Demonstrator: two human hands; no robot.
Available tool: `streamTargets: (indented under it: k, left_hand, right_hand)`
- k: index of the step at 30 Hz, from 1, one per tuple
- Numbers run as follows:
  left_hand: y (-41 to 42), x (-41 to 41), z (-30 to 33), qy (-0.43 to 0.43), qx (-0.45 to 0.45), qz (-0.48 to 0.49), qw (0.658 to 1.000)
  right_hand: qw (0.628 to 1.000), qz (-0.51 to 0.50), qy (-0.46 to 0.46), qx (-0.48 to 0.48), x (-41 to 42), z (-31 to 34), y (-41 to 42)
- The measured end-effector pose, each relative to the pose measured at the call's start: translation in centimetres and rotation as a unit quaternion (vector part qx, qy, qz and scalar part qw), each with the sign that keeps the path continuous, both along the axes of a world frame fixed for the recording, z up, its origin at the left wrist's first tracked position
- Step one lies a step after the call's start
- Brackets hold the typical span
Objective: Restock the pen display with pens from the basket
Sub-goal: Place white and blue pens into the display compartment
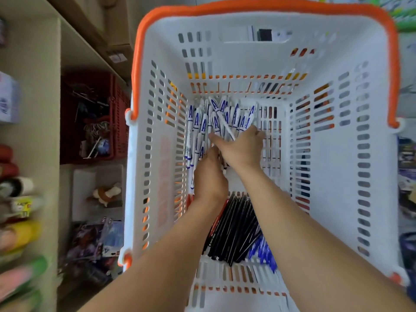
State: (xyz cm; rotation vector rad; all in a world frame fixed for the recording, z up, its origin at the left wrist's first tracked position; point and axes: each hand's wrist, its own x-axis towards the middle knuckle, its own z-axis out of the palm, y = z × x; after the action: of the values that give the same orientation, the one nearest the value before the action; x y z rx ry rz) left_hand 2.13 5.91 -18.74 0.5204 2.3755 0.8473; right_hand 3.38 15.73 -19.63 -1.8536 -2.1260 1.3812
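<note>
A white slotted basket [371, 154] with an orange handle fills the head view. Several white pens with blue print [203, 122] lie in a heap at the far end of its floor. Black pens [236, 226] and blue pens [264, 251] lie nearer me, under my forearms. Both hands reach deep into the basket. My right hand [242, 146] lies over the white pens with its fingers curled around some of them. My left hand [209, 174] sits just below it among the same pens, fingers curled under and hidden.
Shelving [33, 109] stands to the left, holding a red crate [117, 122] of small items, a toy figure [105, 193] and packets. Blurred goods line the far left edge. More merchandise [407, 176] shows at the right edge.
</note>
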Motion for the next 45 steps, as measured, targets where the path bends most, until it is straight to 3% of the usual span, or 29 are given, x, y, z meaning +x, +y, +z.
streamTargets:
  k: [3, 6, 9, 16, 24, 30, 32, 35, 37, 41, 45]
  left_hand:
    - [0.2, 0.3, 0.1, -0.15, 0.108, 0.096, 0.978]
    - [-0.6, 0.6, -0.3, -0.208, 0.126, 0.131, 0.961]
    - [-1.8, 0.3, -0.4, -0.222, 0.107, 0.096, 0.964]
    - [-1.9, -0.3, -1.0, -0.265, 0.079, 0.093, 0.956]
    - [-1.9, -0.1, -0.9, -0.262, 0.089, 0.062, 0.959]
    - [-1.7, 0.0, 0.1, -0.293, 0.054, 0.105, 0.949]
    - [-1.5, 0.1, 0.7, -0.372, 0.032, 0.148, 0.916]
    - [-0.9, 0.0, 2.1, -0.511, 0.052, 0.239, 0.824]
    - [-0.9, 0.0, 2.8, -0.518, 0.075, 0.271, 0.808]
    - [-2.1, -0.6, 4.1, -0.461, 0.105, 0.252, 0.844]
    - [-3.1, -0.8, 4.7, -0.403, 0.103, 0.195, 0.888]
  right_hand:
    - [0.998, 0.012, -0.033, 0.049, -1.0, 0.1, -0.3]
    - [0.995, 0.037, -0.072, 0.053, -2.2, 0.7, 0.2]
    - [0.992, 0.068, -0.09, 0.062, -3.4, 1.1, 0.8]
    - [0.989, 0.057, -0.007, 0.135, -1.5, -0.9, 0.1]
    - [0.986, 0.037, -0.057, 0.15, -3.2, -1.0, 0.3]
    - [0.998, 0.0, 0.016, 0.055, -2.0, 0.4, 3.2]
    - [0.996, -0.059, 0.057, -0.023, -1.5, 1.0, 3.8]
    - [0.961, -0.152, 0.143, -0.181, -1.0, 2.9, 4.2]
    - [0.948, -0.156, 0.156, -0.228, -0.2, 3.7, 3.9]
    - [0.939, -0.125, 0.17, -0.273, 2.4, 4.7, 1.4]
    - [0.943, -0.03, 0.201, -0.263, 4.9, 4.6, -2.4]
